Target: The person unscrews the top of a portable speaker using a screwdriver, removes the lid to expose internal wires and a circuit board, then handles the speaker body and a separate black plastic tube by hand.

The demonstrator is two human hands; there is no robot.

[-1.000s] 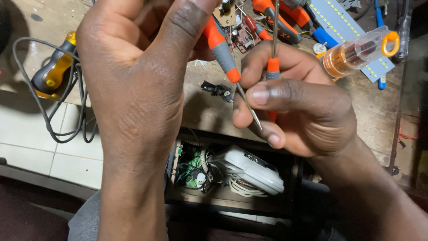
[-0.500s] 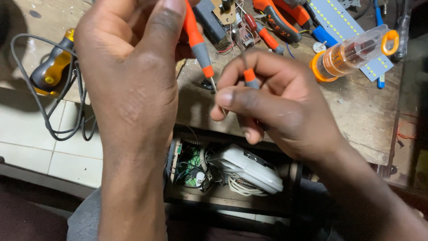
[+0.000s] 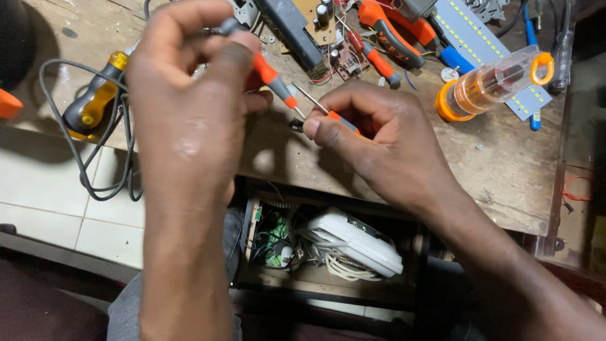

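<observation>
The left hand [image 3: 189,120] is raised over the desk's [image 3: 505,164] near edge, its thumb and fingers pinched shut on a small screwdriver [image 3: 273,79] with an orange and grey handle, whose thin shaft slants down to the right. The right hand [image 3: 379,139] sits just beside it, fingers curled in and thumb pressed over a second orange-handled tool [image 3: 344,121]; its metal shaft pokes up and to the left between the two hands, close to the tip of the first. Right where the two tips come together there is a tiny dark part [image 3: 295,125] at the right thumb; whether it is gripped or only touched I cannot tell. Both hands hover above the worn wooden top without resting on it. At the desk's left edge lies a yellow and black tool [image 3: 91,104] with a grey cable [image 3: 95,170] looping off over the side. Along the far edge are a circuit board [image 3: 315,12], orange-handled pliers [image 3: 394,31], a red-handled screwdriver [image 3: 372,57] and a pale LED strip [image 3: 489,44]. Near the far right corner lies a clear orange cylinder [image 3: 492,85] on its side. Below the near edge an open drawer [image 3: 328,290] holds a white casing [image 3: 353,243], white wires and a green board [image 3: 274,230].
</observation>
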